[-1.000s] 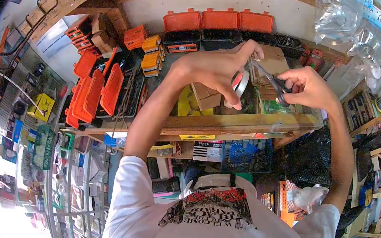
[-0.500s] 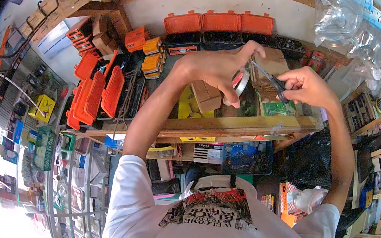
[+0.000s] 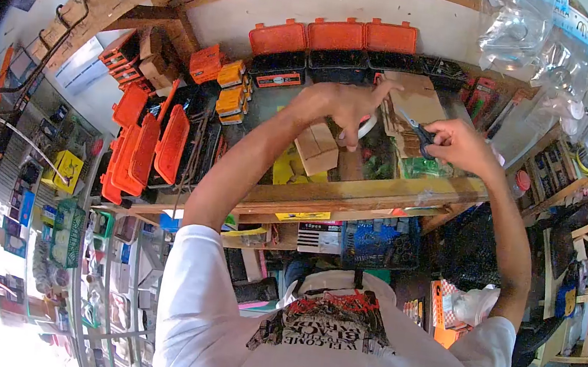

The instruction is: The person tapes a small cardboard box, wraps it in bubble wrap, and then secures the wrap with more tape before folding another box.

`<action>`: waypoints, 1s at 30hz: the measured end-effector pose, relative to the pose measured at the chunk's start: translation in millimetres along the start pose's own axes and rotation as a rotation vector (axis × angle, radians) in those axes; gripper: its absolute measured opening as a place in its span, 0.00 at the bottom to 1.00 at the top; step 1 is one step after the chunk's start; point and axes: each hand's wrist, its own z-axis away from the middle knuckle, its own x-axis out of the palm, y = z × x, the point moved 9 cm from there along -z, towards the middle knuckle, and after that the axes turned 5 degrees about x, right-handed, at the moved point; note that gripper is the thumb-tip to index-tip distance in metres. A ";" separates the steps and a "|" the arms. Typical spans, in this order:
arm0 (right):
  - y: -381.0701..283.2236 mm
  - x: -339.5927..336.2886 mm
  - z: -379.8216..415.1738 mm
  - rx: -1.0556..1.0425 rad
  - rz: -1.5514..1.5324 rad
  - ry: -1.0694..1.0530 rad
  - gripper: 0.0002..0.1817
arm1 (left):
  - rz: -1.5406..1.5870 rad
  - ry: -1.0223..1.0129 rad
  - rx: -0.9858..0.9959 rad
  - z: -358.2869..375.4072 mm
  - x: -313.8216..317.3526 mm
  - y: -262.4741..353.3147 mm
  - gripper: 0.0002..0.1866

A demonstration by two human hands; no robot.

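Over the counter, my left hand (image 3: 348,109) is curled around a roll of tape (image 3: 367,127), its index finger stretched toward the scissors. Only part of the roll's pale rim shows; the hand hides the rest. My right hand (image 3: 462,146) grips a pair of dark-handled scissors (image 3: 419,132), blades toward my left hand. Brown cardboard (image 3: 416,90) lies behind and beneath the scissors. A small cardboard box (image 3: 316,149) sits below my left wrist, on a yellow sheet (image 3: 286,166). Green packaging (image 3: 424,167) lies under my right hand.
The counter's wooden front edge (image 3: 352,193) runs before me. Black cases with raised orange lids (image 3: 278,36) line the back, and more orange lids (image 3: 173,142) stand at left. Orange-yellow small boxes (image 3: 231,94) are stacked nearby. Clear plastic packets (image 3: 514,31) hang upper right.
Both hands have moved slightly lower, the right hand with the scissors still in it. My left hand has turned, so less of the tape roll shows.
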 end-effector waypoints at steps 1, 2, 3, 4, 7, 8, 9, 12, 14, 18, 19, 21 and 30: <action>2.2 -1.1 0.8 0.007 0.021 0.009 0.24 | 0.005 -0.031 -0.012 -2.9 5.5 -6.6 0.73; 3.8 -2.4 1.6 0.014 0.042 0.019 0.25 | 0.008 -0.019 0.005 -6.1 8.7 -13.5 0.73; 2.3 -3.6 4.5 0.011 0.061 0.029 0.23 | 0.011 -0.008 0.022 -7.0 10.6 -15.7 0.73; -1.5 -5.1 9.3 0.007 0.081 0.039 0.22 | -0.005 0.005 0.026 -7.8 10.8 -19.6 0.73; -10.5 -2.6 20.3 0.035 0.139 0.048 0.17 | -0.087 0.046 0.014 -3.0 4.1 -15.2 0.74; -12.8 1.1 22.6 0.052 0.158 0.046 0.15 | -0.097 0.041 0.010 -2.2 5.2 -14.4 0.74; -13.3 8.0 23.4 0.083 0.145 0.005 0.15 | -0.108 0.038 0.005 -2.1 5.6 -14.0 0.75; -18.2 27.7 20.8 0.152 0.159 -0.096 0.14 | -0.219 0.095 0.088 -7.2 20.9 -27.3 0.75; -18.7 43.0 14.1 0.169 0.228 -0.138 0.15 | -0.216 0.107 0.069 -8.4 27.6 -34.1 0.75; -30.7 55.3 -0.7 0.123 0.396 -0.112 0.16 | -0.010 0.011 -0.079 -2.6 31.5 -35.3 0.73; -30.8 57.7 -4.2 0.139 0.391 -0.110 0.16 | 0.041 -0.018 -0.094 1.1 30.2 -33.3 0.72; -30.1 61.8 -11.0 0.169 0.384 -0.106 0.16 | 0.104 0.024 -0.121 12.7 17.4 -25.4 0.68; -57.7 46.3 0.0 0.028 0.262 0.097 0.18 | 0.409 0.604 0.050 91.0 -42.1 26.4 0.31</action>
